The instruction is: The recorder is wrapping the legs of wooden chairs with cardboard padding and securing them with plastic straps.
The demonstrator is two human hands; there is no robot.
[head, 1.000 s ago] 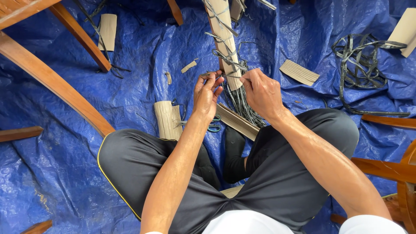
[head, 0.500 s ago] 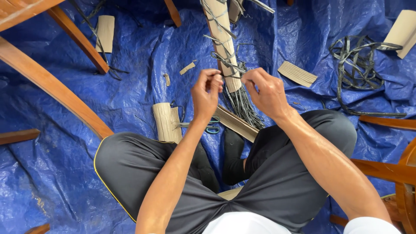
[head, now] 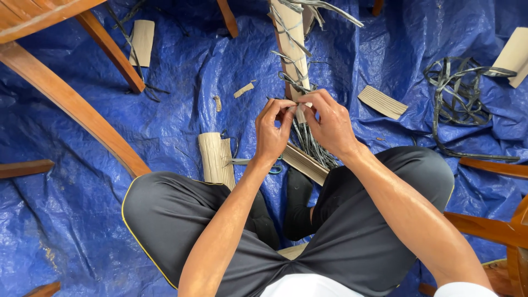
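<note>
The dark weaving strand [head: 296, 105] sits pinched between the fingertips of both hands, just in front of the lower end of a pale wrapped chair leg [head: 291, 49] that runs up toward the top edge of the view. The left hand [head: 273, 129] has its grip closed on the strand, thumb and forefinger pressed together at its tip. The right hand [head: 330, 124] is closed on the same strand from the other side, its fingertips touching those of the left. More dark strands are looped loosely around the wrapped leg above the hands, and a bundle of loose strands [head: 311, 144] fans down from the leg end, beneath the right hand, toward the person's lap.

The person sits cross-legged in dark trousers on a blue tarpaulin [head: 66, 220] spread over the floor. Just below the left hand lie a pair of scissors [head: 258, 163], partly hidden by the wrist, and beside them a roll of corrugated cardboard [head: 215, 159]. A flat cardboard strip [head: 304, 163] lies under the bundle of strands. Further pieces of cardboard [head: 382, 102] lie on the tarpaulin to the right and at upper left. A tangled coil of dark strapping [head: 459, 91] lies well apart at upper right. Brown wooden chair frame pieces [head: 71, 104] cross the upper left, and others show at the right edge.
</note>
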